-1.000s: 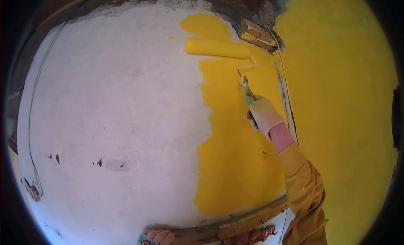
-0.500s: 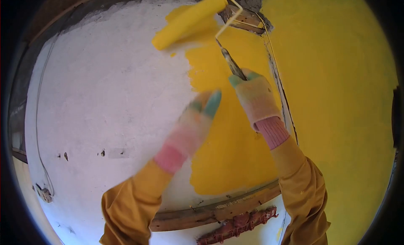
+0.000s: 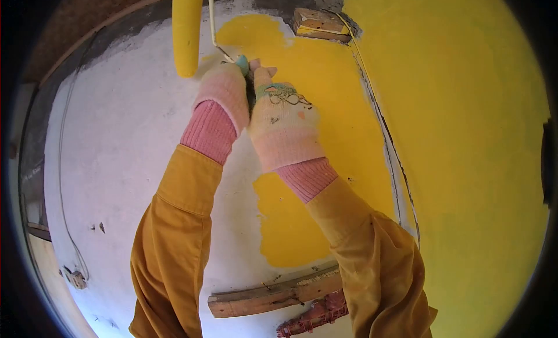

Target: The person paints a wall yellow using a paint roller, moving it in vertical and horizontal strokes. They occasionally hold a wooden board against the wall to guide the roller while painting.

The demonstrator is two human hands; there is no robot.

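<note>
A paint roller with a yellow-coated sleeve is raised at the upper left, in front of the white part of the wall. Its thin bent wire frame runs down to a dark handle. My left hand, in a pale pink glove with green-blue fingertips, is closed round the top of that handle. Right beside it, my right hand is closed on the handle too, the back of its glove facing me; its wrapped fingers are partly hidden.
Fresh yellow paint covers a patch next to the white wall. A cracked seam with a cable runs down from a wooden block. Below are a wooden beam and a red plastic piece. A socket hangs at left.
My left hand has moved up and taken hold of the roller handle beside my right hand. The roller has swung left and turned from slanted to nearly upright, off the painted patch.
</note>
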